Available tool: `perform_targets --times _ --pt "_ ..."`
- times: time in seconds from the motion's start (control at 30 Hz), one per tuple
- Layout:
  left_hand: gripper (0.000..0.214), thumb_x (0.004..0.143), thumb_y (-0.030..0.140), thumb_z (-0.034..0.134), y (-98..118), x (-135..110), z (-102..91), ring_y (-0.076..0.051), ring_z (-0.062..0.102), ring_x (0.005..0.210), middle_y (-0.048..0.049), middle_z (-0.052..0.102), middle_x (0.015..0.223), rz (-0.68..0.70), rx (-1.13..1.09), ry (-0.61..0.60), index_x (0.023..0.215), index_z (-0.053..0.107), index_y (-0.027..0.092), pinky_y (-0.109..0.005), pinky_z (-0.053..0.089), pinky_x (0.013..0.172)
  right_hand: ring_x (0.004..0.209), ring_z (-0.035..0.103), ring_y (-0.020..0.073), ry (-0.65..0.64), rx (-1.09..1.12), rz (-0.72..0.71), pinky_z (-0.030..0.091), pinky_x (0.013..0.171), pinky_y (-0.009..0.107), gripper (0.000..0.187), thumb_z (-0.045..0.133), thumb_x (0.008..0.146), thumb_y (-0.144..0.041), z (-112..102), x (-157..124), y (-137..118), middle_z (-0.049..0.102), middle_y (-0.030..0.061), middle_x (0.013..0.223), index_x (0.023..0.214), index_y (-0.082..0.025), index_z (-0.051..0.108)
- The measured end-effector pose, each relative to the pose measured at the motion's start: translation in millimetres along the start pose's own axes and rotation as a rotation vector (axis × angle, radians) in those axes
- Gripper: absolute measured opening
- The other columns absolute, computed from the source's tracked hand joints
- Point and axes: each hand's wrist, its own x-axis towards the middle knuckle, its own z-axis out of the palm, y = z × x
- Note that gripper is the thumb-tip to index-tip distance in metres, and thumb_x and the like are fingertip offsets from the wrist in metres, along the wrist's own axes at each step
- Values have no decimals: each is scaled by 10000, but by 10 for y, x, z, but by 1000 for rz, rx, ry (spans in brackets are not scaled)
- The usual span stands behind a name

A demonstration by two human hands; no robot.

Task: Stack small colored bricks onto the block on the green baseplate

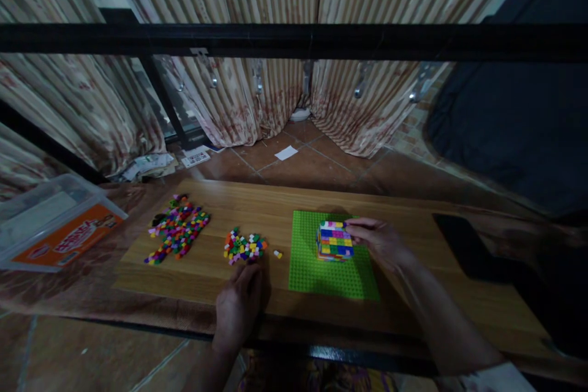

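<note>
A block-shaped build of multicoloured building bricks [335,242] stands on a green studded baseplate [305,275]. At the far right corner of its top, the fingertips of my right hand [379,240] are pinched on a small dark brick. My left hand [239,301] rests on the wood with its fingers curled together, at the near edge of a small pile of loose bricks [245,246]. What those fingers hold, if anything, is hidden. Between this pile and the baseplate lie a couple of white and yellow bricks [278,254].
A larger heap of bricks [181,229] covers the left part of the wooden board [271,196]. Beyond it stands a clear plastic box [68,220] with an orange label. A black flat object [463,248] lies on the right. A dark rail [294,41] crosses before the curtains.
</note>
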Motion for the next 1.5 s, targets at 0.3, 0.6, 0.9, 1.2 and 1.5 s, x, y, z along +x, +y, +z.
perform_targets --times 0.3,0.6,0.9,1.2,1.5 --pt "196 912 275 472 41 59 -82 -131 684 738 -18 703 951 1 -46 -19 932 662 236 -190 482 604 598 594 131 26 -13 -134 487 624 294 373 846 537 -436 22 -37 113 727 30 715 819 -203 773" --pt "213 918 298 455 41 52 -79 -138 680 744 -21 705 905 26 -38 11 904 655 227 -197 487 620 596 580 121 41 46 -179 490 643 295 384 833 573 -474 -11 -35 200 708 13 716 852 -219 761" --pt "196 910 296 481 37 45 -64 -141 688 740 -28 702 952 2 -23 15 922 663 226 -195 477 594 619 572 116 64 61 -171 450 596 263 377 787 627 -535 10 -131 175 705 14 750 840 -226 753" --pt "198 919 286 473 70 42 -77 -137 678 735 -20 698 912 -15 -10 -7 934 663 230 -195 467 606 600 552 121 34 4 -138 432 567 257 356 822 583 -474 11 -38 154 713 19 739 827 -222 760" --pt "199 924 282 472 69 25 -55 -133 672 751 -20 683 936 -25 -38 3 942 664 231 -197 465 627 539 514 96 -85 -65 -87 444 554 257 365 851 532 -464 -82 39 28 683 3 655 790 -218 773"
